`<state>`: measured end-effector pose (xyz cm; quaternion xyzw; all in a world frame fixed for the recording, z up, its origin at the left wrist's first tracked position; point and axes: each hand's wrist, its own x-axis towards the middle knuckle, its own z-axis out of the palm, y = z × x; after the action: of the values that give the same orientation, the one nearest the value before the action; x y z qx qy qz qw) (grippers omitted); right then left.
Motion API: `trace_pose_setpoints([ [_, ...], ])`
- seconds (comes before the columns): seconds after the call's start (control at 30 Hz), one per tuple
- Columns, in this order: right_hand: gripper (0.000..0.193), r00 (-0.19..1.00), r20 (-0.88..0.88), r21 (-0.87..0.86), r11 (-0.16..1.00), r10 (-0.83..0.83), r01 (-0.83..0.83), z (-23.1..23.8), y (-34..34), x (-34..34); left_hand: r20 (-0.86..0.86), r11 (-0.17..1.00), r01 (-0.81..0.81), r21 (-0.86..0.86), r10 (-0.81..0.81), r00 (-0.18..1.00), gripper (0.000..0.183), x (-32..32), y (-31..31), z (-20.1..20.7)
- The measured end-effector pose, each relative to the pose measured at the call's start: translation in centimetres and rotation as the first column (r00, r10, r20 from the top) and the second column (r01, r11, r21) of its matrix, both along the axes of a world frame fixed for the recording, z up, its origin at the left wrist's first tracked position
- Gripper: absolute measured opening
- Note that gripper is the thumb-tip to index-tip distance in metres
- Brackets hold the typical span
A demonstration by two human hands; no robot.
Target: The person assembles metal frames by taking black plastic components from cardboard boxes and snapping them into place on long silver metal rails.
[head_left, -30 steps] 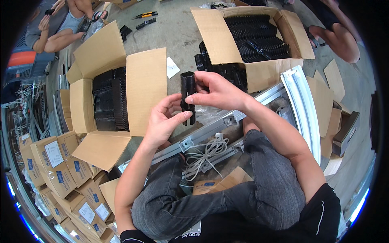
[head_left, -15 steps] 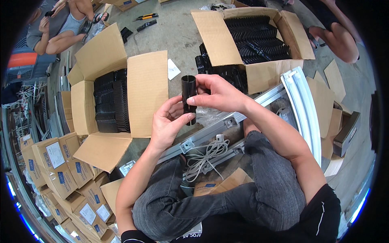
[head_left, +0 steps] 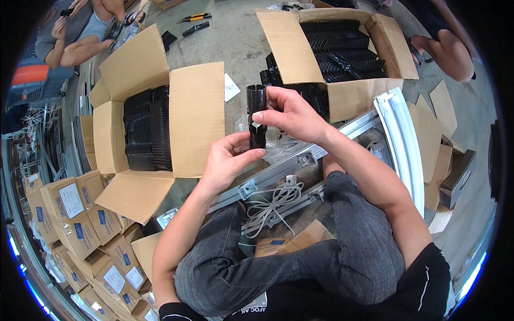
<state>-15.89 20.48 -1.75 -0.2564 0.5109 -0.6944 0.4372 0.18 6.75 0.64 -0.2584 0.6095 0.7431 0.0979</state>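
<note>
Upright in front of me is a black tube-shaped piece (head_left: 257, 99), hollow at its top, with a notched gap around its middle. My right hand (head_left: 293, 115) grips its upper half from the right, thumb across the front. Around the lower half, my left hand (head_left: 226, 160) has its thumb and fingers closed from the left. Whether the tube is one piece or two fitted end to end, I cannot tell. Behind it stands an open cardboard box (head_left: 197, 120) with rows of black parts (head_left: 147, 128).
A second open box (head_left: 364, 99) of black parts stands at the far right, with loose black pieces beside it. White metal rails (head_left: 399, 139) and a coiled grey cable (head_left: 273, 203) lie before my legs. Stacked cartons (head_left: 72, 208) fill the left. Two people sit farther off.
Both hands have shifted slightly right, the right one also upward. A pale gap now shows at the tube's middle, and the hands' grips sit farther apart along it.
</note>
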Motion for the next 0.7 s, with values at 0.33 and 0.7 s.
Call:
trace_pose_setpoints([
  [0.33, 0.02, 0.99, -0.12, 0.025, 0.998, 0.068, -0.066, -0.4, 0.3, -0.7, 0.009, 1.0, 0.031, -0.002, -0.031, 0.999, 0.026, -0.4, 0.2, 0.5],
  [0.7, 0.023, 0.772, 0.592, 0.224, 0.967, -0.233, 0.12, -3.3, 1.3, -2.3, -0.004, 1.0, -0.026, -0.011, 0.026, 1.0, 0.028, 0.5, -1.1, -0.1],
])
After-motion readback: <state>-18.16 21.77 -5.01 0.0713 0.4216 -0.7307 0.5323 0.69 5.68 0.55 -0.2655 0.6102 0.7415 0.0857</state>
